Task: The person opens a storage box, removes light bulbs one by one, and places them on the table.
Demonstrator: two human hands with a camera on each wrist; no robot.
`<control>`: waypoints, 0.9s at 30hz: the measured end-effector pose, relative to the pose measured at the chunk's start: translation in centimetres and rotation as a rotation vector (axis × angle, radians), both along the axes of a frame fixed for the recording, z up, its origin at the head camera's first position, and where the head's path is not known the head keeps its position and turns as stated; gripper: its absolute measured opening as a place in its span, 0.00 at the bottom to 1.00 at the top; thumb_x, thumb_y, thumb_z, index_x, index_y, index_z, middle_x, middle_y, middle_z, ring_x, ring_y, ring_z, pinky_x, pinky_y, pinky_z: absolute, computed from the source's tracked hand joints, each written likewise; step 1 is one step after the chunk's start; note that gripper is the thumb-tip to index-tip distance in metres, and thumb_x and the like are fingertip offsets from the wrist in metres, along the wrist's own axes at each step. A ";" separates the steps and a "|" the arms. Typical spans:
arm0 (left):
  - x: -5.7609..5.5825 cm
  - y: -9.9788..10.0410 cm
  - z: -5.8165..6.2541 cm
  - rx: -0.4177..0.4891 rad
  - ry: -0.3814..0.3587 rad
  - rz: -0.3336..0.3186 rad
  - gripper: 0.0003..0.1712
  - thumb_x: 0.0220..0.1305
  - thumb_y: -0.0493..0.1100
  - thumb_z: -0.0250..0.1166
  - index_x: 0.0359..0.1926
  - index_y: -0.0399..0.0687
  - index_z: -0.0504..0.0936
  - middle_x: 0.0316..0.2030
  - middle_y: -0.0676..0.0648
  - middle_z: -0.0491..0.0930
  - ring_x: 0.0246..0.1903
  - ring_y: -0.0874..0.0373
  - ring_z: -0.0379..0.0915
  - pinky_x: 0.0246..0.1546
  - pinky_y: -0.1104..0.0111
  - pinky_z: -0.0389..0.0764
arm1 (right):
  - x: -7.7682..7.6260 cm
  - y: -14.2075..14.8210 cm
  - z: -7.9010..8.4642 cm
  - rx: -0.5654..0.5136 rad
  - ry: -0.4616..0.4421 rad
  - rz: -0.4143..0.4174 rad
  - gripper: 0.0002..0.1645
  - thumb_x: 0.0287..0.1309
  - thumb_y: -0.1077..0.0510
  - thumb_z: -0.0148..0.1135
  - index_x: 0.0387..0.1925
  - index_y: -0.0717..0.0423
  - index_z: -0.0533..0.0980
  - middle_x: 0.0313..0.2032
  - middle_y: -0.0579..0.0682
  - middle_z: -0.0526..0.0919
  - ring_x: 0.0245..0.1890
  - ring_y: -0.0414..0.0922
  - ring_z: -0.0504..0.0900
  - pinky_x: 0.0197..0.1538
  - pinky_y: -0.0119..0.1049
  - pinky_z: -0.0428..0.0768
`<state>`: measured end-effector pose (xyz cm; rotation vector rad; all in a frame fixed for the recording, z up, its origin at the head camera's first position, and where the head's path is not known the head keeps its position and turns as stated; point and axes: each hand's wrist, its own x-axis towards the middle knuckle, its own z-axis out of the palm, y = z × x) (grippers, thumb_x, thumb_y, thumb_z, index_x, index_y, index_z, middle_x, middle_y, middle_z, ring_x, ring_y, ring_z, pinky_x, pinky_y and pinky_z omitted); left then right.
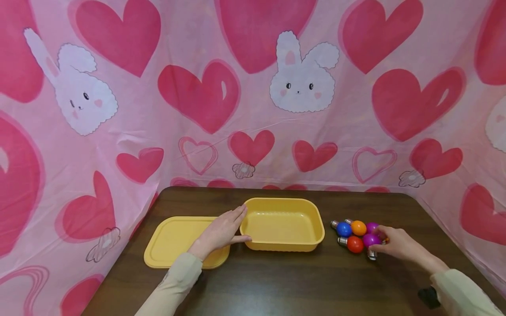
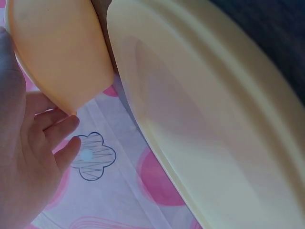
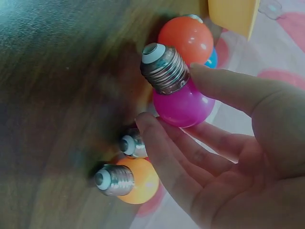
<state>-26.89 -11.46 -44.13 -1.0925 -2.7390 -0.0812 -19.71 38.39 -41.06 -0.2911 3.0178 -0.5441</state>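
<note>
My left hand [image 1: 221, 230] touches the left end of a yellow rectangular container [image 1: 282, 246] with its fingers fairly straight. In the left wrist view the fingers lie against the rim of the container [image 2: 62, 52]. On the right of the table, my right hand [image 1: 399, 245] pinches a purple light bulb [image 1: 370, 240] between thumb and fingers. The right wrist view shows this purple bulb [image 3: 183, 105] with its metal screw base facing the camera. Around it lie a red bulb [image 1: 355, 244], a blue bulb [image 1: 344, 229], an orange bulb [image 1: 359, 228] and another purple bulb [image 1: 372, 227].
A flat yellow lid [image 1: 170, 241] lies left of the container, partly under the left forearm. In the right wrist view a yellow-orange bulb [image 3: 140, 181] lies below the fingers. The dark wooden table [image 1: 276, 285] meets a pink heart-patterned cloth [image 1: 253, 118] behind it.
</note>
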 end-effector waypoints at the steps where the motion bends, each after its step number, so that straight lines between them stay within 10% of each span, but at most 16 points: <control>1: 0.0 0.0 0.0 -0.001 -0.001 0.002 0.52 0.62 0.70 0.59 0.72 0.35 0.62 0.73 0.39 0.63 0.71 0.47 0.65 0.71 0.55 0.69 | 0.0 0.0 -0.1 0.000 -0.001 0.000 0.26 0.51 0.49 0.74 0.42 0.66 0.77 0.32 0.52 0.84 0.31 0.44 0.79 0.31 0.33 0.77; 27: 0.1 0.0 0.0 -0.014 0.021 -0.003 0.52 0.62 0.71 0.59 0.72 0.35 0.63 0.73 0.39 0.63 0.70 0.48 0.66 0.70 0.55 0.71 | -0.4 0.2 -1.2 0.051 0.071 0.005 0.21 0.48 0.52 0.76 0.36 0.62 0.78 0.30 0.51 0.84 0.28 0.43 0.77 0.30 0.34 0.78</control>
